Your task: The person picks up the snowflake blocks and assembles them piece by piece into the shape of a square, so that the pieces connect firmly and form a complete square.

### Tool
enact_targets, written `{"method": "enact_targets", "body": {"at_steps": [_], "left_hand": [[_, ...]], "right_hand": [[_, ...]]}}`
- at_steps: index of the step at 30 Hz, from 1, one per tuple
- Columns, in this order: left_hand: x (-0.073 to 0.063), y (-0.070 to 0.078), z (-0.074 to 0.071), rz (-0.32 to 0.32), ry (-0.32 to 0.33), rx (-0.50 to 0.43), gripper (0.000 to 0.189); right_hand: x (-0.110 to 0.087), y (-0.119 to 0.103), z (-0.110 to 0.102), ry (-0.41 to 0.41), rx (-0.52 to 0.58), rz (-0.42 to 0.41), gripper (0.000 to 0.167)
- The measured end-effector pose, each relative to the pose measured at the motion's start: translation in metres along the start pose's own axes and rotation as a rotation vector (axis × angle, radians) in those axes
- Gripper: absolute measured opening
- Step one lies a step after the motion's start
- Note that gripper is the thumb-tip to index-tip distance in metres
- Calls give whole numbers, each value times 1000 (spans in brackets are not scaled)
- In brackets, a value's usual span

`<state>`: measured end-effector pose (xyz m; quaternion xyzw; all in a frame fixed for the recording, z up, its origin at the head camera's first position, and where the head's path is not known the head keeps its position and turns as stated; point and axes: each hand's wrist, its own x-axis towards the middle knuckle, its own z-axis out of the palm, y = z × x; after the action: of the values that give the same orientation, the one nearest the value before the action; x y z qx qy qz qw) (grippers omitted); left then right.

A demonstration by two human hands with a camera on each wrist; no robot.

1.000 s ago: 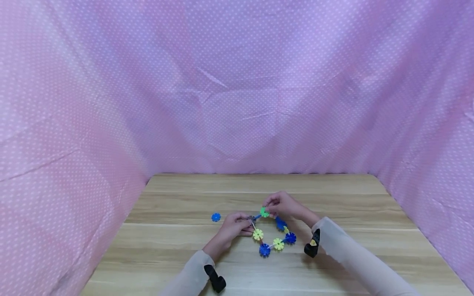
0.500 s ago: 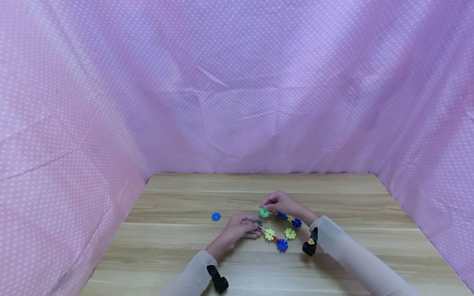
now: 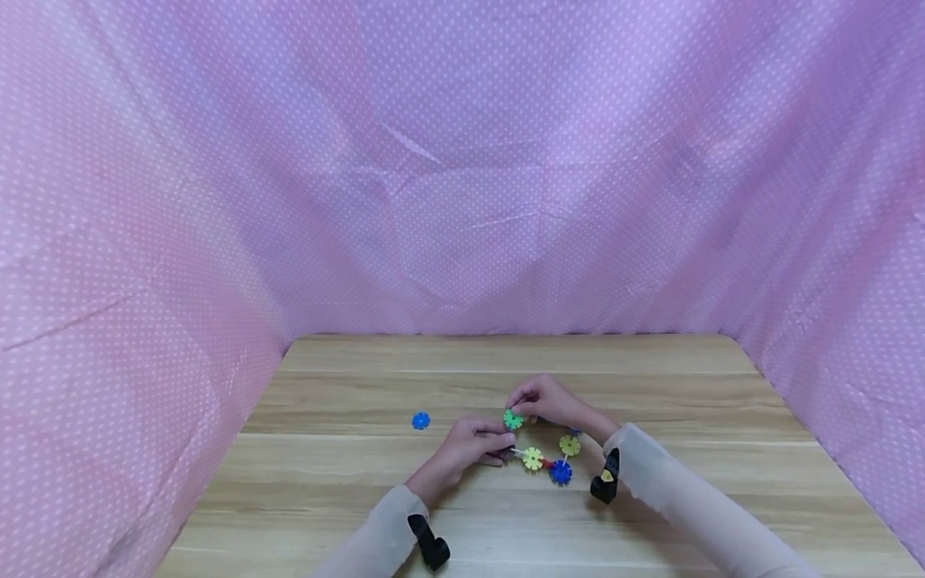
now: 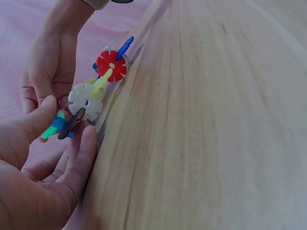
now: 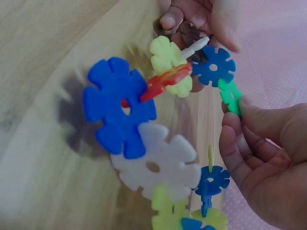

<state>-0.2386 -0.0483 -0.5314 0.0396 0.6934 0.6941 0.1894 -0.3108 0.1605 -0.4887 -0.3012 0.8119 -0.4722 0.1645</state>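
Note:
A chain of slotted plastic snowflake discs curves between my hands. My left hand [image 3: 466,445] pinches a dark brown disc [image 4: 72,123] at one end. Between thumb and fingers, my right hand [image 3: 549,401] holds a green disc [image 3: 513,420]. A blue disc [image 5: 224,62] sits between the green and brown ones, joined edge to edge as far as the right wrist view shows. From the brown disc the chain runs on through white, yellow [image 5: 165,50], red [image 5: 168,80], dark blue [image 5: 108,96] and white [image 5: 180,165] discs. Part of the chain is hidden behind my right hand in the head view.
One loose blue disc [image 3: 421,421] lies on the wooden table [image 3: 347,393], left of my hands. Pink dotted cloth [image 3: 462,241] hangs behind the table and along both sides. Black straps [image 3: 429,546] circle both wrists over the sleeves.
My left hand has shifted slightly right, towards the green disc. The chain's near part has swung right, and its far-right discs have gone behind my right hand. The loose disc stays put.

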Motion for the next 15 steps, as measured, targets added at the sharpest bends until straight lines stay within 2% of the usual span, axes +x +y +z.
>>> {"method": "enact_targets", "body": {"at_steps": [4, 11, 15], "left_hand": [[1, 0, 2, 6, 0, 7, 32], [3, -3, 2, 18, -11, -49, 27], [3, -5, 2, 26, 4, -50, 27]], "right_hand": [[-1, -1, 0, -10, 3, -35, 11], [-1, 1, 4, -13, 6, -65, 12], [0, 1, 7, -3, -6, -89, 10]]}}
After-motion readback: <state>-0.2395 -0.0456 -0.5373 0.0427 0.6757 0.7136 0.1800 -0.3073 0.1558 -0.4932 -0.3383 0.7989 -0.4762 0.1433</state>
